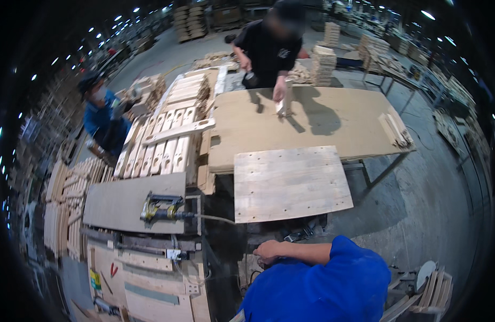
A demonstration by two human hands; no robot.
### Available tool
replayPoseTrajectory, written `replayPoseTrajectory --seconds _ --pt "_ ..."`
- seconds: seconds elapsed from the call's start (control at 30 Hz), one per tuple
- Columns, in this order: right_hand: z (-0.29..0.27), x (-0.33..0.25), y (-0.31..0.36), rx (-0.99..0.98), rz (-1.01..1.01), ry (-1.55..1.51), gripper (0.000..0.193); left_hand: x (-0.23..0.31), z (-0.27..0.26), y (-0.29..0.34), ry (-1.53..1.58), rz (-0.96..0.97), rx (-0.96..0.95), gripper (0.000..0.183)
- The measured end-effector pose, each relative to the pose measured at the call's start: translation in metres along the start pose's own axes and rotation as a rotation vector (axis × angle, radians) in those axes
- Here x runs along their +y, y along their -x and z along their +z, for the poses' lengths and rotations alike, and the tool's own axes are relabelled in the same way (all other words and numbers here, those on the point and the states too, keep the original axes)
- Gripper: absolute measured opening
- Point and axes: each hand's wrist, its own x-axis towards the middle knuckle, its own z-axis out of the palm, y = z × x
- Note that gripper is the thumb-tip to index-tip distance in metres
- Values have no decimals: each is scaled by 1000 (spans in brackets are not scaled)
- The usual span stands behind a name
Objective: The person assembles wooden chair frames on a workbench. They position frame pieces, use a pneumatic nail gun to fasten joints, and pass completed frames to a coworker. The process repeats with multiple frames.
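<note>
My right forearm, in a blue short sleeve, bends leftward across my front. My right hand (267, 250) looks curled, knuckles up, and whatever its fingers hold, if anything, is hidden. Just beyond it a pale wooden panel (293, 185) with small holes along its edges lies raised in front of the big table. Between panel and hand, lower down, sits a metal tool (300, 234), partly covered by the panel's edge. A nail gun (164, 208) with a hose rests on a grey board (116, 201) to the left. My left hand does not show.
A brown-covered table (247, 115) stands ahead; a co-worker (271, 51) there holds a wooden piece (283, 104) and a dark tool. Slotted wooden parts (167, 137) are stacked at left, beside another co-worker (105, 118). Wooden slats (438, 290) lie at lower right.
</note>
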Motion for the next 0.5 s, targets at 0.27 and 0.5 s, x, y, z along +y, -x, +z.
replayPoseTrajectory --seconds 0.27,0.5 --pt "34 38 41 49 160 -159 57 151 27 13 212 405 -84 50" --pt "82 71 64 38 312 -285 62 210 26 25 283 549 -120 49"
